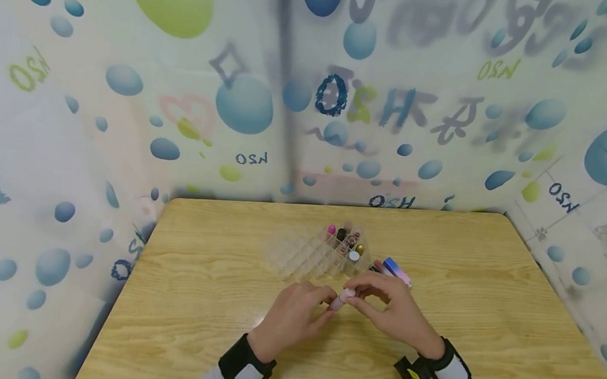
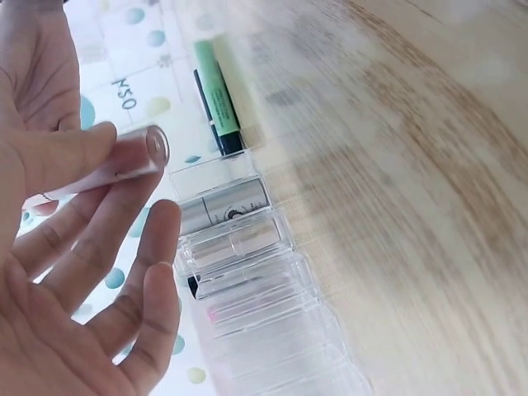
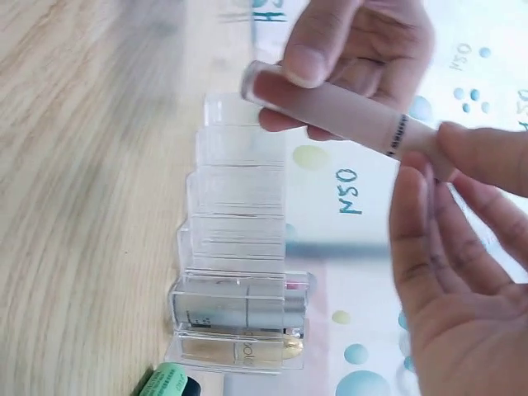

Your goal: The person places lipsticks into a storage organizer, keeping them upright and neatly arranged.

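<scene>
A slim lip gloss tube (image 3: 346,120) has a clear, thick-walled base and a pale pink cap (image 1: 348,293). My left hand (image 1: 296,312) pinches the tube's clear body between thumb and fingers. On the cap end, my right hand (image 1: 399,311) pinches with thumb and fingertips. The tube is tilted, held in front of a clear compartmented organizer (image 1: 296,256). In the left wrist view the tube's base points away from the left palm, and the cap is mostly hidden by the fingers.
Several cosmetic tubes stand in the organizer's right side, including one with a pink top (image 1: 331,230) and one with a white top (image 1: 354,256). Beside it on the wooden table (image 1: 192,298) lie a blue-purple tube (image 1: 397,270) and a dark reddish one (image 1: 380,268). A patterned curtain hangs behind.
</scene>
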